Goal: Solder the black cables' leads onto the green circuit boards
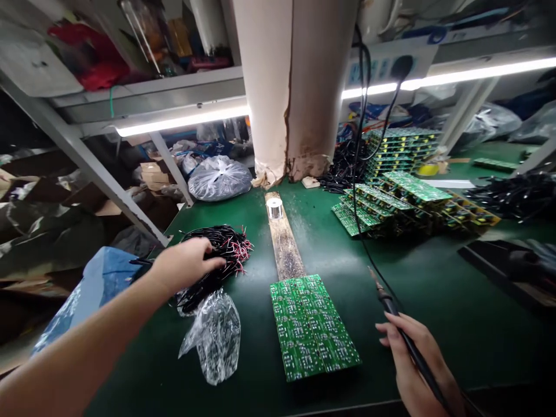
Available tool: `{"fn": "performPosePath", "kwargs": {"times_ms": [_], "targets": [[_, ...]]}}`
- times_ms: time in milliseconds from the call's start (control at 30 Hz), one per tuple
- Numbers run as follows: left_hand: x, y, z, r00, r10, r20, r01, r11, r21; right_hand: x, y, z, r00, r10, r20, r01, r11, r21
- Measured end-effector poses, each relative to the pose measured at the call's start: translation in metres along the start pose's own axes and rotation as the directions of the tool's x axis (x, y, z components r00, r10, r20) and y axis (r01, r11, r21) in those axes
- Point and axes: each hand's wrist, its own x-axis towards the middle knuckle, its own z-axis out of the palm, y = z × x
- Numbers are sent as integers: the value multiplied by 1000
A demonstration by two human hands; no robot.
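The left hand (185,265) lies curved over a tangled bundle of thin black wires (228,250), whose red and black ends fan out on the far side. Its fingers sit close together on top of the bundle, though I cannot tell whether they are clamped on it or only resting there. The right hand (417,362) is closed around a slim black soldering iron (402,330), gripping it like a pen, with its pointed metal tip angled up and away toward the pile of boards.

Both lie over a dark green bench mat (438,324). Between the 2 hands sits a flat panel of green printed circuit boards (315,327), its near end pointing toward the person. Its far end touches a long, scorched wooden strip (282,243), which is speckled with dark debris and carries a small silver spool of solder wire (274,208). A crumpled clear plastic bag (215,336) lies just beside the wires (its shine hides whatever may be inside). Farther back, green circuit boards with mounted components (397,197) stand in stacked piles, and a white-wrapped pillar (291,87), torn near its base, rises behind the bench.
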Motion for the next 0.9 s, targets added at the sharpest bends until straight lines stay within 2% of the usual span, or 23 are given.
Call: {"fn": "performPosePath", "kwargs": {"times_ms": [67,167,267,433,633,667,733,800,833,867,900], "targets": [[-14,2,25,999,-23,49,20,998,61,0,-2,0,1000,-1,-16,1,1000,-15],[-36,1,63,996,-65,59,58,992,116,1,-3,0,1000,-2,-19,2,999,-32],[-48,-9,77,997,-41,61,34,993,110,1,-3,0,1000,17,-4,-17,999,-49],[-61,-21,61,988,87,128,-92,995,38,3,-7,0,999,53,-10,-53,996,-69],[-85,-23,56,933,274,234,-247,959,-136,4,-17,1,997,66,-32,-67,996,-52],[-87,-25,53,938,269,220,-241,960,-143,3,-17,1,997,69,-35,-71,996,-49],[-89,-27,42,972,204,117,-192,976,-106,3,-17,1,996,79,-32,-81,996,-43],[-87,-21,26,992,123,-11,-123,992,-31,3,-18,1,996,87,-30,-88,996,-33],[-86,-13,19,994,103,-39,-103,995,-5,3,-18,1,996,87,-31,-88,996,-27],[-84,-3,15,994,106,-26,-106,994,4,4,-19,1,996,87,-33,-87,996,-21],[-80,10,14,991,133,36,-132,991,-13,4,-19,2,996,84,-36,-85,996,-16]]}}
